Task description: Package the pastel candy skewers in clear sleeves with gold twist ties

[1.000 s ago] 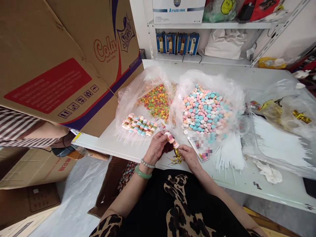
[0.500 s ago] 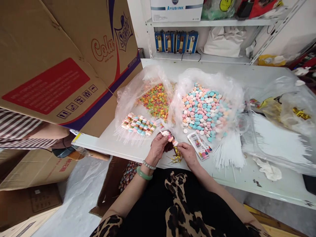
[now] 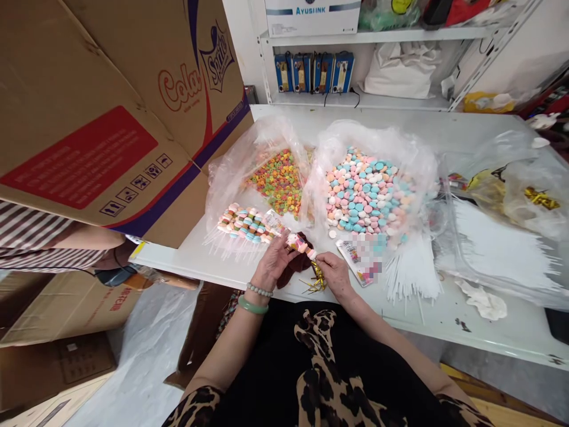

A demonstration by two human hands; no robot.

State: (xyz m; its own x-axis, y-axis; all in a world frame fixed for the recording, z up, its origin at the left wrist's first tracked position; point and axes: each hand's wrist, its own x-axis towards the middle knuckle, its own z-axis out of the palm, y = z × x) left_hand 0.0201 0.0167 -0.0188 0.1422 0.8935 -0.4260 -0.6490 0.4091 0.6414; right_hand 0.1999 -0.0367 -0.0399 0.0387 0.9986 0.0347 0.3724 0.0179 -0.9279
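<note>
Pastel candy skewer [image 3: 303, 245]: one, centre of frame, slanting down-right between both hands. Left hand [image 3: 269, 262]: fingers clamped on upper-left end. Right hand [image 3: 334, 275]: fingertips pinched together on lower-right end, just beside one clump of gold ties [image 3: 317, 280]; can't tell exact tie count.

Counts: two clear bags, one with small ring candies [image 3: 281, 182], left of centre, one with pastel disc candies [image 3: 365, 193], right of centre. One pile of loaded skewers [image 3: 245, 223], centre left, overlapping, not countable. Two batches of white sticks [image 3: 411, 270], right side. Two printed sachets [image 3: 358, 263], one near each hand. One crumpled tissue [image 3: 484, 300], lower right. Four blue boxes [image 3: 323, 72] on shelf [image 3: 373, 38], top.

In the way: one big carton [image 3: 120, 65], upper left, hiding most of a person in a striped sleeve [image 3: 40, 228]. Dark brown item [image 3: 288, 274] partly behind left hand, unclear.
</note>
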